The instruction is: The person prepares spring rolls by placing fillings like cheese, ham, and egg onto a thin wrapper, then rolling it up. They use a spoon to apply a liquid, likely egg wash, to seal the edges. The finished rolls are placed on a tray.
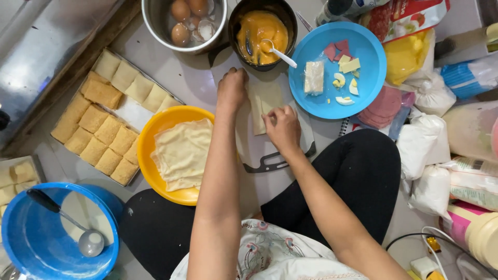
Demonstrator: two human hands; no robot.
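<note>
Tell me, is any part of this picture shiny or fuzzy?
In the head view, the metal pot with eggs gleams along its rim, and the steel surface at top left reflects pale light. The left hand and right hand on the folded wrapper look sharp, not blurred. Light is soft and even, with only faint shadows under the arms; the frame's edges bend slightly.

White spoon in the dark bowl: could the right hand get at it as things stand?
Probably yes. The spoon's handle sticks out over the bowl's rim toward the right hand, with nothing between; that hand first has to let go of the wrapper.
</note>
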